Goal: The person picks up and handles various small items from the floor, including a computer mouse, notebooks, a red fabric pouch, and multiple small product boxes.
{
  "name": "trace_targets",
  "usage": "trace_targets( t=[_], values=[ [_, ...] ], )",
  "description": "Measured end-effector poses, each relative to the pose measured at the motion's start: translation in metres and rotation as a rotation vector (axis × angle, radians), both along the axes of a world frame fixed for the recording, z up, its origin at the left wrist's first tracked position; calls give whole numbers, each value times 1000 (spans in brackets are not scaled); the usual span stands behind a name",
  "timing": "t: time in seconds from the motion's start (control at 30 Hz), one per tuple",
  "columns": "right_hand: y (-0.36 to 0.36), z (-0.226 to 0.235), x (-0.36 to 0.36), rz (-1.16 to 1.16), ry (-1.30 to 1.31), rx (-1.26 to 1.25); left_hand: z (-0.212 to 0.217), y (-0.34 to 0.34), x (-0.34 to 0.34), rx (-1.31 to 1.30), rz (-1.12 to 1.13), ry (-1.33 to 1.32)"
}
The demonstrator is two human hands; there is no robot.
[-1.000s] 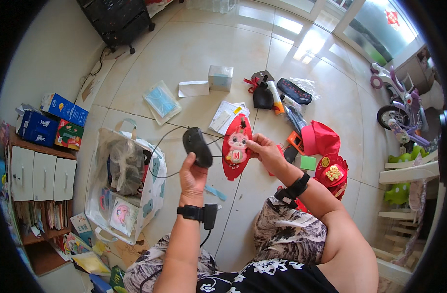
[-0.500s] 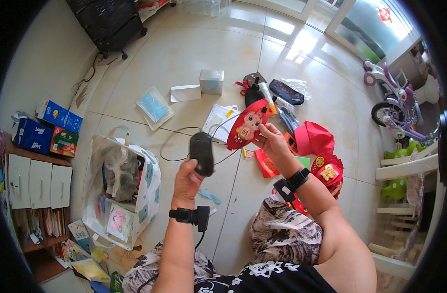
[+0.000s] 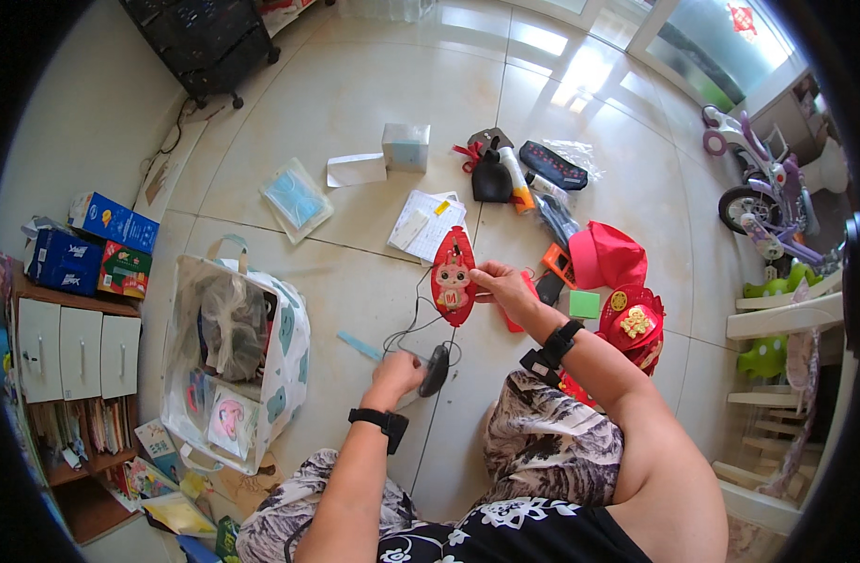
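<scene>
Right hand [image 3: 507,289], center of the frame: thumb and fingers pinched together on the right edge of a red ornament [image 3: 454,279], a pointed oval bearing a pink cartoon figure, held upright above the floor [image 3: 336,84]. Left hand [image 3: 399,376], lower center: fingers curled at the left side of a black computer mouse [image 3: 435,371], which stands tilted; whether they grip it or merely touch it cannot be told. The mouse's thin cable [image 3: 414,326] loops between the two hands and passes near the ornament's lower left edge.

Just left of the loops lies a light-blue strip [image 3: 359,344]. Above the ornament are white papers [image 3: 419,225]; farther to the upper left, a packet with a blue face mask [image 3: 296,199] and a pale box [image 3: 406,148]. Upper right of center: a black pouch [image 3: 491,178] and a dark patterned case [image 3: 553,165]. Right of the right hand: a red cap [image 3: 608,256], a green box [image 3: 584,304] and a red-and-gold decoration [image 3: 637,324]. At left stands an open white bag [image 3: 292,364] with objects inside.

Progress, as judged here, is partway: many articles already lie spread over the floor, others sit inside the bag — and the ornament, at least, is not yet set down.
</scene>
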State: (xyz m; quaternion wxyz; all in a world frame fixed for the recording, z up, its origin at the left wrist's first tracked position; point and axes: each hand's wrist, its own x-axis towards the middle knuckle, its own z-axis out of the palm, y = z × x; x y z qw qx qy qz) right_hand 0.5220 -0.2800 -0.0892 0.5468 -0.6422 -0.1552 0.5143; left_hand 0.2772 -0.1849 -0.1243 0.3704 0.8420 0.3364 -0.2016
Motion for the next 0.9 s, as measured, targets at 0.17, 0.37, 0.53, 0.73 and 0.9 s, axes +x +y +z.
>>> trace_targets(
  t=[0.17,0.37,0.53,0.73,0.9],
  values=[
    [10,14,-11,151,-52,126,62,23,27,-352,760,-613],
    [14,26,-27,294,-376,202,47,35,12,212,349,-771],
    [12,52,-29,460,-923,253,88,38,22,-327,730,-716],
    [14,35,-25,615,-1104,332,81,68,9,-118,915,-922],
    [11,44,-19,436,-1162,195,96,49,23,-209,760,-882]
  ],
)
